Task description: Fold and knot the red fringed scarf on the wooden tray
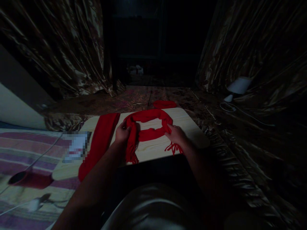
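Note:
A red knitted scarf (146, 135) with fringed ends lies in a loop on a pale wooden board (153, 153). My left hand (122, 133) grips the loop's left side, fingers partly hidden by the cloth. On the opposite side, my right hand (176, 134) pinches the scarf with its fingers closed. One fringed end hangs down beside my left hand, and more fringe shows below my right hand near the board's front edge. To the left of my left hand lies a wide folded red cloth (102, 137), running off the board's near edge.
Beyond the board lies another red knitted piece (164, 104). A pixelated packet (76, 146) rests at the board's left. On the striped bedspread (14, 159) are a dark red cup-like object (33, 180) and a white cable. A white lamp (240, 85) stands far right, between dark curtains (79, 48).

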{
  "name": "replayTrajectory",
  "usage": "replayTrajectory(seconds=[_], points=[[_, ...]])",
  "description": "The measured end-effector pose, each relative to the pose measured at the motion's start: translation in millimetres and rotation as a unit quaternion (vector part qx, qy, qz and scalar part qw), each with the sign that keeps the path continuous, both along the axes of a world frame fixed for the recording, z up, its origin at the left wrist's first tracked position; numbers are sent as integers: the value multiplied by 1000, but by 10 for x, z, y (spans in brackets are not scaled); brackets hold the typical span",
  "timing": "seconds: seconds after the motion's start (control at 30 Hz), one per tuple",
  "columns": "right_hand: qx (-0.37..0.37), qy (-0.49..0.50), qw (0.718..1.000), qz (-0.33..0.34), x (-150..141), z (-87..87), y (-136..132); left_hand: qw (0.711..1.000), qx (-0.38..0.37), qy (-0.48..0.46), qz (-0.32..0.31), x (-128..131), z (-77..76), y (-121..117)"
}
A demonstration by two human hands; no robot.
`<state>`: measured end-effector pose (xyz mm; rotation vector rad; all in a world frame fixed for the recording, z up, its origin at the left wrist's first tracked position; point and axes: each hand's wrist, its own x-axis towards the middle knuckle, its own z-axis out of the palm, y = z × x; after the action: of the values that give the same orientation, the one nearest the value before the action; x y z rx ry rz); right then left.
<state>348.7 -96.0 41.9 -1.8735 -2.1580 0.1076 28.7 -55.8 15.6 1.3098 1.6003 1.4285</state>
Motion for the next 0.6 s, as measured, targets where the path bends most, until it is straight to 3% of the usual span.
replayTrajectory(seconds=[0.17,0.3,0.37,0.43,0.6], points=[[1,-5,1000,-2,-133,-4,193,999,-21,-37,16,-40,62,49],[9,1,998,-61,-187,5,175,992,-79,-45,85,-42,71,-166],[4,-3,995,-99,-196,17,127,992,-75,32,94,-16,71,-368],[-22,-4,992,-128,-198,37,93,988,-91,118,43,28,81,-568],[-75,13,987,-139,-185,50,122,946,-124,299,11,144,119,-806]])
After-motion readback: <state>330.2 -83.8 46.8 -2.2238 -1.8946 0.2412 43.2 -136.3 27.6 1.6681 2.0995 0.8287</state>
